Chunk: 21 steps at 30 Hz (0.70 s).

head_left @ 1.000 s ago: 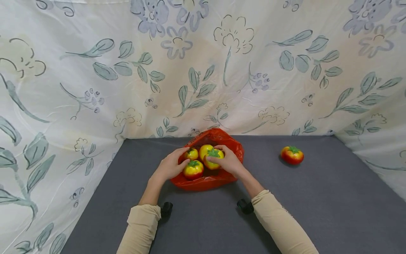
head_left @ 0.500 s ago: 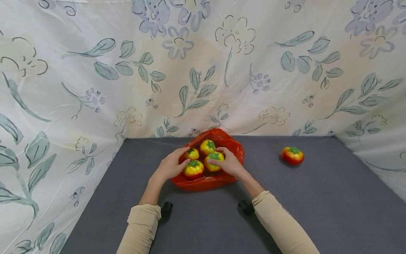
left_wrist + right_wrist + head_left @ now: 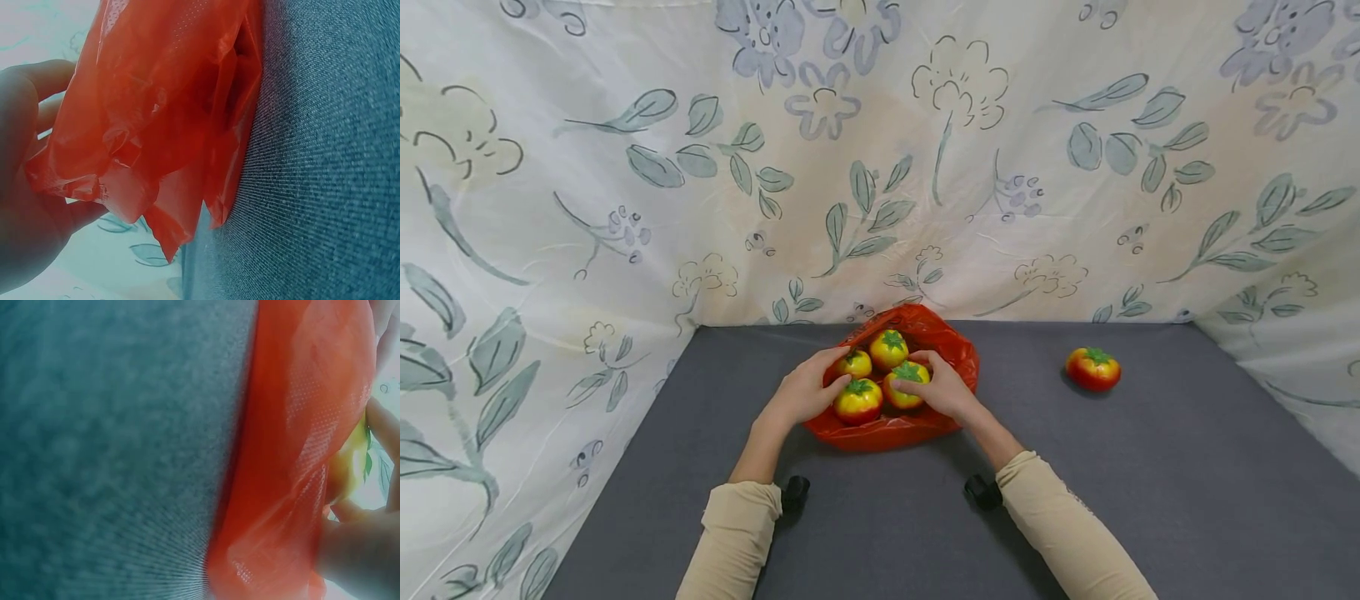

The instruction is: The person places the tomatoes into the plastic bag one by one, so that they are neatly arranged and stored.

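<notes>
A crinkled red plastic bag (image 3: 880, 437) lies on the table, its mouth spread toward me. Several red-and-yellow tomatoes with green leafy tops are inside, among them a back tomato (image 3: 889, 349), a small left tomato (image 3: 855, 364) and a front-left tomato (image 3: 858, 403). My left hand (image 3: 805, 390) holds the bag's left side, its fingers over the rim and the thumb beside the front-left tomato. With thumb and fingers my right hand (image 3: 946, 388) grips the front-right tomato (image 3: 904, 393) within the mouth. The bag hides part of the left fingers in the left wrist view.
One more tomato (image 3: 1093, 369) sits apart on the right of the dark grey table (image 3: 1150, 483). A floral cloth (image 3: 962, 233) hangs behind and at both sides. Black wrist cameras show under both forearms.
The back tomato has turned upright, and its green top now shows. The front-right tomato has dropped slightly with my right hand. My left hand stays in place.
</notes>
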Each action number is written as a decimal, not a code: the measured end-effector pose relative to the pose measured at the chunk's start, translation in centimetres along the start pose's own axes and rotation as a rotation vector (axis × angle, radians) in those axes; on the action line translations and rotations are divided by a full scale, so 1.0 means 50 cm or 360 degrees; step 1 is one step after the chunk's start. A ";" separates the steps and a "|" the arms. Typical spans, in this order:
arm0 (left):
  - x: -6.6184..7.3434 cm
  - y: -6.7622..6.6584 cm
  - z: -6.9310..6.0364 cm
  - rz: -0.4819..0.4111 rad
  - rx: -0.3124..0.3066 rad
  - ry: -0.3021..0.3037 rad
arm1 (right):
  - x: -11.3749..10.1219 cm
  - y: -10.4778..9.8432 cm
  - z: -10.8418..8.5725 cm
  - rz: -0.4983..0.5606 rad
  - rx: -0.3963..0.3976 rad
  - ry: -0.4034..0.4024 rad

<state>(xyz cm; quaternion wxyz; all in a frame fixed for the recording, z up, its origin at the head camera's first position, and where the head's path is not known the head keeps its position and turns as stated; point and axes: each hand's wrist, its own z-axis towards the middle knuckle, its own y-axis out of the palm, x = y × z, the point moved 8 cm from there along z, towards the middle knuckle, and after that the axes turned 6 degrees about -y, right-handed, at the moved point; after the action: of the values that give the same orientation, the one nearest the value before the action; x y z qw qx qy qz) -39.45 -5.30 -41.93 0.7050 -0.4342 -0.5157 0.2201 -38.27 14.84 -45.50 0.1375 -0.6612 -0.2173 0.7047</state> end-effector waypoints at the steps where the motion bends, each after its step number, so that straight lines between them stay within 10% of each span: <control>1: 0.001 0.000 0.000 0.0002 -0.0002 0.0001 | 0.001 0.001 0.000 0.0004 -0.0003 -0.0004; 21: 0.000 0.000 0.002 -0.0001 -0.0005 -0.0001 | 0.003 0.009 -0.002 -0.0107 -0.0136 -0.0062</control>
<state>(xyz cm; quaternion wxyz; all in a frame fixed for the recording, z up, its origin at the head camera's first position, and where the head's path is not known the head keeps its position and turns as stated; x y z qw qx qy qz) -39.55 -5.26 -41.90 0.7042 -0.4351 -0.5165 0.2192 -38.13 14.53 -45.88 0.1286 -0.6450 -0.2719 0.7025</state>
